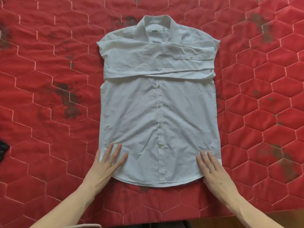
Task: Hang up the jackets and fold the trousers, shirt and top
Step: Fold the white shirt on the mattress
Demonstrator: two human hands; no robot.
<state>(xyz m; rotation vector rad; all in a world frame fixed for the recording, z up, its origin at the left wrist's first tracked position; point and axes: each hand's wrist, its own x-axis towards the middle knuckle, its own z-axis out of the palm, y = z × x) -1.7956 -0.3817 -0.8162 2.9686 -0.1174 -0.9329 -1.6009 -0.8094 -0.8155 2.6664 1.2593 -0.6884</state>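
Observation:
A white button-up shirt (158,116) lies flat, front up, collar away from me, on the red quilted cover. Both sleeves are folded across the chest, the cuff lying at the right. My left hand (107,163) rests flat with straight fingers on the shirt's lower left corner. On the lower right corner my right hand (212,168) lies flat the same way. Neither hand grips the cloth.
The red quilted cover (49,79) with hexagon stitching and dark stains spreads over the whole surface. A dark piece of cloth (3,148) shows at the left edge. The cover's near edge runs along the bottom, with a beige item (85,225) below it.

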